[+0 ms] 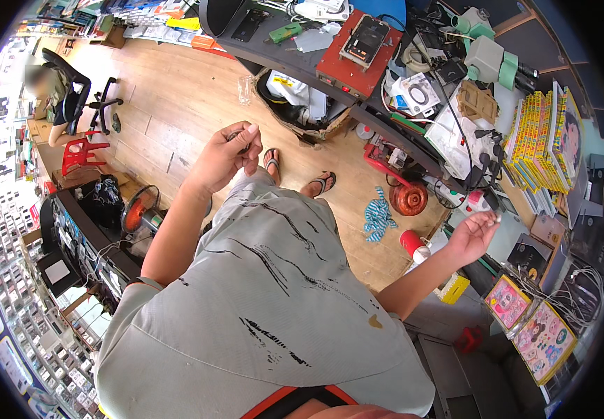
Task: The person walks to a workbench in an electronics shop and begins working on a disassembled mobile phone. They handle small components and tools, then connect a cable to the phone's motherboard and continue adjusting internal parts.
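Note:
In front of my grey shirt, my left hand (228, 157) is raised over the wooden floor with its fingers curled. A small dark thing shows between thumb and fingers, too small to name. Out to the right, my right hand (475, 237) has its fingers bent together, with a small whitish spot at the tips. I cannot make out whether that is a held thing. It is close to a red and white container (480, 202) at the workbench's edge. On the bench (263, 52), away from both hands, a dark phone-like device (364, 40) lies on a red plate (344, 73).
A microscope (490, 59) and a stack of yellow books (539, 140) stand at the right. Under the bench is a full waste box (330, 129). A striped cloth (378, 215) lies on the floor. A person (57, 91) sits far left near a red stool (82, 153).

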{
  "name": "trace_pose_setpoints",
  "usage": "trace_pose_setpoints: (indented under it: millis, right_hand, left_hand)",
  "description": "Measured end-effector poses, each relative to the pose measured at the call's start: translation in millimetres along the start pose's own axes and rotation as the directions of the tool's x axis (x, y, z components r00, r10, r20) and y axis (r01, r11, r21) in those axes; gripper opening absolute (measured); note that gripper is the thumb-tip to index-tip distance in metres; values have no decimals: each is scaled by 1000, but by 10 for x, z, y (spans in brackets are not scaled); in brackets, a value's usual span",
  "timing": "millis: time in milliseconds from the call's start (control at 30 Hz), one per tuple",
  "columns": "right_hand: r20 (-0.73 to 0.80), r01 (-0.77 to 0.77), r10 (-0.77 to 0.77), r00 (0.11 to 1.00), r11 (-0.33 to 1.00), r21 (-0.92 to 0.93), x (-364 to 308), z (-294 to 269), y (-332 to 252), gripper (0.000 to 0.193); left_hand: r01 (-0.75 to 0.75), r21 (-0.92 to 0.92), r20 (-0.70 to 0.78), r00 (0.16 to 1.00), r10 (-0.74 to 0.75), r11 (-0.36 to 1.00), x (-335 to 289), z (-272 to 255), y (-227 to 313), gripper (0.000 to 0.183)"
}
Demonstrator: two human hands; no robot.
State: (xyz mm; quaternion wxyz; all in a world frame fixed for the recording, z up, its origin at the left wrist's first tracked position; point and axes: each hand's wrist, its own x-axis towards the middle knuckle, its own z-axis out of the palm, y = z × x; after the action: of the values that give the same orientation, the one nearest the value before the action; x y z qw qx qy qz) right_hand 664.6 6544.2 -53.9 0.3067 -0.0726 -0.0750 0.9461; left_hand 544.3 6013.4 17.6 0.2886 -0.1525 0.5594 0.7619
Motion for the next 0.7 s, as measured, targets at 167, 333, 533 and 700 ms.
trace_pose_setpoints:
  millis: [167,333,533,700]
  right_hand:
    - [-79,189,-229,970,921,-341,-161,-45,-256,20]
    - [-84,170,-425,901,524,-834,-499,315,361,28]
    - [4,26,-172,985,124,-992,-963,750,1706,33]
    - [46,26,239,970,85,-996,-1362,870,3082,32]
  left_hand:
    - [-7,-28,20,1000,8,1000,-11,-330,42,29]
    - [-21,18,-25,999,22,1000,-105,-787,179,22]
    - [-86,41,-82,993,89,995,-274,-1488,302,17]
    - [-128,138,-85,986,141,982,-334,-1894,344,16]
